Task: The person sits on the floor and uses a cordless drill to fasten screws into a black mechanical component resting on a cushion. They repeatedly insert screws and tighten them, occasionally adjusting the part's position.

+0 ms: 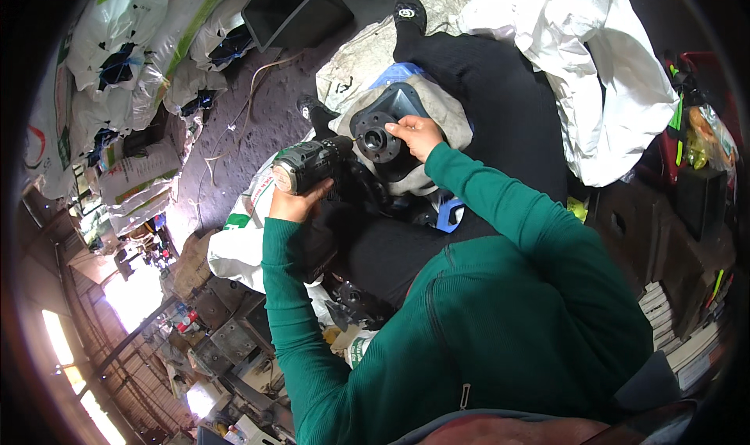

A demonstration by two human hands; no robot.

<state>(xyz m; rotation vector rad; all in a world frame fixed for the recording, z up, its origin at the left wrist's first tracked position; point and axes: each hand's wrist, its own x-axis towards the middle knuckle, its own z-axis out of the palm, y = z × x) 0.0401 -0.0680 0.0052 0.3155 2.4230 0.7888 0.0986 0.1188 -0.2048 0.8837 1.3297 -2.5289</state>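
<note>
My left hand (pixel 298 202) is closed around the grip of a dark cordless drill (pixel 314 164), its nose pointing right. The tip of the drill meets the left edge of a round black flange (pixel 381 138), which has a hub in the middle and small holes around it. With thumb and fingers, my right hand (pixel 418 135) pinches the flange at its right rim. Behind the flange is a larger dark part with a rounded plate (pixel 402 101), resting on pale cloth between my legs. Whether the bit touches a hole is too small to tell.
Several filled white sacks (pixel 133 46) are stacked at the far left. A black square box (pixel 293 11) stands beyond them. White sheeting (pixel 578 62) lies right of my leg, near a red crate (pixel 670 148). A cable (pixel 254 85) runs over the floor.
</note>
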